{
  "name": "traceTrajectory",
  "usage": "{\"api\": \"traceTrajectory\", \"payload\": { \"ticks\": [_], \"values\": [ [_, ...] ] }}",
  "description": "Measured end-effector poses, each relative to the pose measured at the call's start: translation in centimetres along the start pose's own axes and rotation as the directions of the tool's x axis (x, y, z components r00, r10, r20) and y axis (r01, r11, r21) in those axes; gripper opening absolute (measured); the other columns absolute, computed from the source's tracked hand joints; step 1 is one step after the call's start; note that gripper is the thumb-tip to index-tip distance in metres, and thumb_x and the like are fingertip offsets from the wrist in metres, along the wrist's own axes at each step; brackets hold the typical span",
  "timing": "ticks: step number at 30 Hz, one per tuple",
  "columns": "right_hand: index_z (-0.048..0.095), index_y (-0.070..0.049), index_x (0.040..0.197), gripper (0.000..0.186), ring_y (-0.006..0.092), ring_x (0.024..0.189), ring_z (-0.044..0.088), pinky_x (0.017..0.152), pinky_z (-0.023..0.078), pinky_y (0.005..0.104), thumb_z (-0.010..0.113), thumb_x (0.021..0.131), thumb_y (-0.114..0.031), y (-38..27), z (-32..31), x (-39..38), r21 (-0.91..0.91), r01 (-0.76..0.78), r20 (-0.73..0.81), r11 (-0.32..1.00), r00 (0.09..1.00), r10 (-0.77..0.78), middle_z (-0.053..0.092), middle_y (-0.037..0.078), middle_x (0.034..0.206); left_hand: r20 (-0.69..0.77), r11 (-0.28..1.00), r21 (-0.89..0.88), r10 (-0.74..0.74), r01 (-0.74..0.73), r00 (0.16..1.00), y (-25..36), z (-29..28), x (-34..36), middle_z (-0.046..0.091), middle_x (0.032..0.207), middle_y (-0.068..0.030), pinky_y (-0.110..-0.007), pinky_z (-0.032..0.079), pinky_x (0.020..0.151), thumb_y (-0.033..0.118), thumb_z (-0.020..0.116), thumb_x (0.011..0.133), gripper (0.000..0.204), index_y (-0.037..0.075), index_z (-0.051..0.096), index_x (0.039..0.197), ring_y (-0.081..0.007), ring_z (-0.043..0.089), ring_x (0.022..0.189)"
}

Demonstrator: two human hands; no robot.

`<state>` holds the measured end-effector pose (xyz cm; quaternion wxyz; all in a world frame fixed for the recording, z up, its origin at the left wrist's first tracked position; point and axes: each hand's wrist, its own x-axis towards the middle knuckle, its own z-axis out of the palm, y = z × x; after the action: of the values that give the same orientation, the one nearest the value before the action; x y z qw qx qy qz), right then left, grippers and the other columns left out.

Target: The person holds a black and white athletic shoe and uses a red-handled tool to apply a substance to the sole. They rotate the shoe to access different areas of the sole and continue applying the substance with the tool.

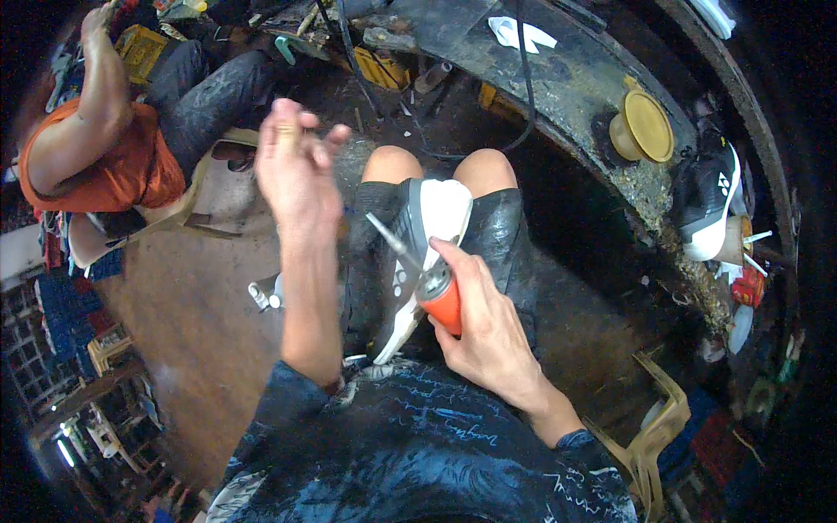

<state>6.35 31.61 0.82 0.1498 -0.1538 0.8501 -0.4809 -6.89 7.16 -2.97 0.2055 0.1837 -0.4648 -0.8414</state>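
My right hand (488, 327) has a closed grip on an orange-handled awl (440, 301), its thin metal shaft slanting up and left over a grey and white sneaker (427, 235) that lies sole-edge up across my lap, between my knees. My left hand (296, 170) is raised above the left knee, fingers loosely spread and partly blurred; the grip is open, and I cannot tell whether anything thin runs between the fingers. On the curved dark worktop (567, 78) ahead: a folded white paper (519, 35) near the top edge, a round tan lid or cup (643, 126) on its side further right, and a black cable (527, 87) crossing the surface. At the right rim a black and white shoe (711, 200) stands toe down beside a small red packet (748, 286); its markings are too small to make out. Yellow crates (384, 70) sit on the floor beyond my knees. To the left a person in an orange shirt (113, 166) sits on a pale chair, arm lifted, partly cut off by the frame edge. A small white bottle (261, 296) lies on the brown floor near my left forearm, which partly hides it.
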Motion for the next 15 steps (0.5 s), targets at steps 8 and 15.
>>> {"api": "traceTrajectory", "payload": {
  "ticks": [8, 15],
  "values": [
    [0.041, -0.012, 0.17, 0.121, 0.0155, 0.086, 0.066, 0.079, 0.061, 0.0343, 0.109, 0.07, -0.01, 4.0, -6.1, 1.7, 0.146, -0.155, -0.363, 0.977, 0.911, 0.199, 0.067, 0.008, 0.119, 0.153, 0.879, 0.456, 0.077, -0.14, 0.985, -0.1, -7.5, 0.4, 0.072, 0.098, -0.0068, -0.039, 0.062, 0.088, 0.03, 0.072, 0.117, 0.027, 0.005, 0.063, 0.111, -0.0169, 0.068, 0.081],
    [0.035, -0.015, 0.177, 0.127, 0.0144, 0.091, 0.065, 0.085, 0.06, 0.0334, 0.104, 0.072, -0.002, 6.0, -5.2, -0.2, 0.341, -0.199, -0.208, 0.919, 0.937, 0.28, 0.062, 0.004, 0.117, 0.201, 0.312, 0.935, -0.067, -0.171, 0.977, -1.9, -6.9, -2.0, 0.064, 0.156, -0.0303, -0.051, 0.053, 0.117, 0.046, 0.084, 0.105, 0.092, -0.003, 0.041, 0.17, -0.0396, 0.066, 0.145]
  ]
}}
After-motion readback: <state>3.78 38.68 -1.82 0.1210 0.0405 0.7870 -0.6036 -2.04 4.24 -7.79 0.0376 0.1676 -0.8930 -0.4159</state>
